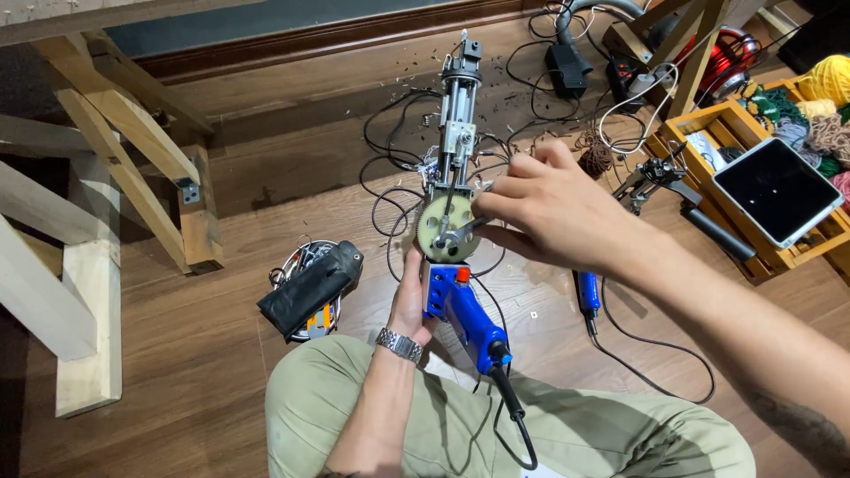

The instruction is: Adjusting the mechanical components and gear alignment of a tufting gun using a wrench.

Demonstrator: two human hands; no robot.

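A tufting gun (456, 142) with a blue handle (467, 320), a metal shaft and a large cream gear (445, 232) lies along the wooden floor in front of my knees. My left hand (411, 295), with a metal watch at the wrist, grips the blue body from the left side just below the gear. My right hand (540, 210) comes in from the right and pinches a slim metal tool or rod (460, 227) whose tip rests on the middle of the gear. A black cable (513, 416) runs from the handle across my lap.
A black pouch (312, 288) lies on a round tin at my left. Wooden frame legs (115, 177) stand at far left. A blue-handled tool (586, 292) with cord lies to the right. At upper right stands a wooden crate (753, 257) with a tablet (777, 190) and yarn (828, 80).
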